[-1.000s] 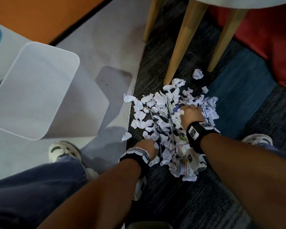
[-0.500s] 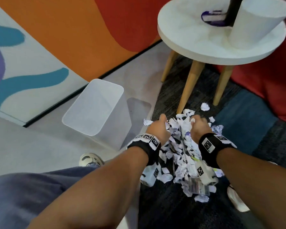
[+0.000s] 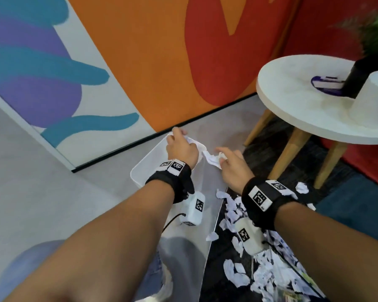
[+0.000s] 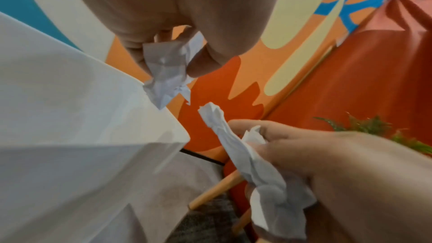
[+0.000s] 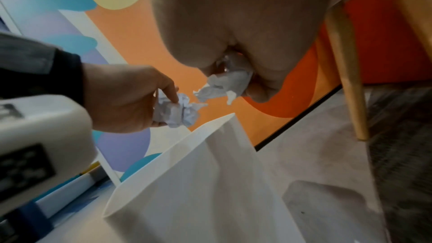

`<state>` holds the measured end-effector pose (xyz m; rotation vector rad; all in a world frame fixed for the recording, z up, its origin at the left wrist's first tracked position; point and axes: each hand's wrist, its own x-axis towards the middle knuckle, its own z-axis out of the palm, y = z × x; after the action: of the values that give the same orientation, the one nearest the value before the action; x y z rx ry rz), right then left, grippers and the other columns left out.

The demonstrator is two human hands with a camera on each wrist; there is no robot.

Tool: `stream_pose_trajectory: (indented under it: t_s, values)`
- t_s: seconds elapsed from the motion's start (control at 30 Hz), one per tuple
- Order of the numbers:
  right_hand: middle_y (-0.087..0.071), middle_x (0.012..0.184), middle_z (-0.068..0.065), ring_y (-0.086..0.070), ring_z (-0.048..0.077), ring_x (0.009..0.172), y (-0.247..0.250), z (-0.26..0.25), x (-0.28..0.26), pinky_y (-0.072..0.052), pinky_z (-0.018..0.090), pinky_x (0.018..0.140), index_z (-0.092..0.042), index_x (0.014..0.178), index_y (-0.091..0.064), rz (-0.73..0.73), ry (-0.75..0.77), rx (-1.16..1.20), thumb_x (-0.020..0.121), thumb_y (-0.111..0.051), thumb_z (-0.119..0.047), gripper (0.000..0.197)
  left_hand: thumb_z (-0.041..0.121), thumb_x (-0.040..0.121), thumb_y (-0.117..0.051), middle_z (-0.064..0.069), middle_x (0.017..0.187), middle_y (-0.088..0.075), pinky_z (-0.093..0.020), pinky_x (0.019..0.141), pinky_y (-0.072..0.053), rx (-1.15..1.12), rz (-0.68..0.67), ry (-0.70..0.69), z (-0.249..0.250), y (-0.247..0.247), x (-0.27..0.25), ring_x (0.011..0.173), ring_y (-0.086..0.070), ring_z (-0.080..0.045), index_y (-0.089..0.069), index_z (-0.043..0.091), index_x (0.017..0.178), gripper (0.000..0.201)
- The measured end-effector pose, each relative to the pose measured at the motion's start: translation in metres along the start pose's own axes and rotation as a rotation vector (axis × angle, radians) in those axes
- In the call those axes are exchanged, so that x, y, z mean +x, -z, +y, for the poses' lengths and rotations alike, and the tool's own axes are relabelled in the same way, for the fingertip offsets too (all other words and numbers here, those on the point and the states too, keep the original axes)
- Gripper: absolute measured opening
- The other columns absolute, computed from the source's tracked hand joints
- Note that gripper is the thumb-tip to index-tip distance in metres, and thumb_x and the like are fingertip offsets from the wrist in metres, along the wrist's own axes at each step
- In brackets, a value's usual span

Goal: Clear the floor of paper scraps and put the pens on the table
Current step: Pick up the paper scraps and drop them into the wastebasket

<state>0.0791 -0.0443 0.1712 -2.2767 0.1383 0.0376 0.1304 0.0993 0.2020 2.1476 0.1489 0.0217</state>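
Note:
My left hand (image 3: pixel 179 138) grips a crumpled wad of paper scraps (image 4: pixel 166 69) above the open white bin (image 3: pixel 138 171). My right hand (image 3: pixel 224 155) grips another wad of scraps (image 3: pixel 212 159) just right of it, over the bin's right rim. In the right wrist view both wads, the right one (image 5: pixel 224 84) and the left one (image 5: pixel 175 112), hang above the bin's mouth (image 5: pixel 198 182). A pile of torn scraps (image 3: pixel 260 271) lies on the dark carpet under my right forearm. Pens in the pile are too hard to make out.
A round white table (image 3: pixel 292 101) on wooden legs stands at the right. It carries a white cylinder (image 3: pixel 373 99), a dark vase with a plant and a purple item. The painted wall (image 3: pixel 140 62) runs behind the bin. A red seat is behind the table.
Both hands have risen from the scrap pile with handfuls of paper and moved left and forward, over the bin. The head view has tilted up towards the wall.

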Motion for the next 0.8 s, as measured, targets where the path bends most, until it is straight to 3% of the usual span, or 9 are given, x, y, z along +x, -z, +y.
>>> stream_pose_trajectory:
  t_s: [0.1,0.2,0.27,0.4,0.53,0.63,0.8]
  values:
    - [-0.036,0.115,0.006,-0.05,0.025,0.106,-0.013,-0.014,0.012,-0.03,0.016,0.085,-0.028,0.14,-0.042,-0.028,-0.012,0.027,0.093,-0.034,-0.001,0.054,0.001,0.087,-0.044,-0.012,0.128,-0.04,-0.036,0.09,-0.043,0.023,-0.015,0.057,-0.021,0.006,0.007,0.108,-0.05,-0.034,-0.04,0.015,0.123,0.039]
    - [-0.037,0.124,0.004,-0.049,0.021,0.108,-0.02,-0.023,0.022,-0.031,0.019,0.086,-0.027,0.145,-0.033,0.016,0.001,0.019,0.094,-0.038,-0.002,0.057,0.002,0.092,-0.043,-0.015,0.133,-0.039,-0.032,0.084,-0.043,0.074,-0.114,0.096,-0.04,0.009,0.007,0.094,-0.052,-0.028,-0.032,0.018,0.136,0.048]
    - [-0.044,0.127,0.004,-0.05,0.019,0.108,-0.024,-0.027,0.027,-0.032,0.018,0.083,-0.023,0.138,-0.036,0.083,0.021,0.056,0.092,-0.045,-0.001,0.052,0.004,0.093,-0.046,-0.017,0.134,-0.041,-0.027,0.081,-0.037,0.105,-0.161,0.103,-0.051,0.01,0.007,0.098,-0.052,-0.028,-0.026,0.019,0.142,0.055]
    - [-0.057,0.103,0.002,-0.055,0.021,0.084,-0.029,-0.03,0.043,-0.033,0.025,0.065,-0.02,0.112,-0.04,0.157,0.033,0.025,0.086,-0.051,-0.001,0.034,0.012,0.09,-0.058,-0.017,0.129,-0.051,-0.031,0.087,-0.041,0.135,-0.214,0.129,-0.067,0.01,0.011,0.11,-0.055,-0.032,-0.02,0.024,0.146,0.069]
    - [-0.056,0.104,0.002,-0.054,0.019,0.088,-0.037,-0.032,0.063,-0.032,0.022,0.069,-0.018,0.103,-0.054,0.152,0.11,-0.093,0.081,-0.06,-0.004,0.026,0.021,0.09,-0.057,-0.017,0.123,-0.057,-0.036,0.092,-0.047,0.159,-0.237,0.148,-0.072,0.011,0.014,0.109,-0.057,-0.032,-0.018,0.024,0.148,0.071]
    - [-0.054,0.111,0.003,-0.055,0.02,0.093,-0.044,-0.036,0.072,-0.038,0.023,0.077,-0.018,0.108,-0.059,0.126,0.131,-0.13,0.082,-0.063,-0.007,0.028,0.017,0.094,-0.051,-0.016,0.137,-0.049,-0.034,0.097,-0.041,0.158,-0.233,0.155,-0.074,0.013,0.015,0.12,-0.052,-0.031,-0.024,0.02,0.147,0.06]
    - [-0.054,0.121,0.004,-0.055,0.022,0.106,-0.051,-0.036,0.079,-0.045,0.03,0.09,-0.023,0.123,-0.057,-0.025,0.056,-0.228,0.082,-0.068,-0.015,0.043,0.012,0.093,-0.048,-0.014,0.134,-0.05,-0.033,0.095,-0.041,0.155,-0.179,0.142,-0.072,0.015,0.018,0.119,-0.053,-0.029,-0.036,0.018,0.138,0.047]
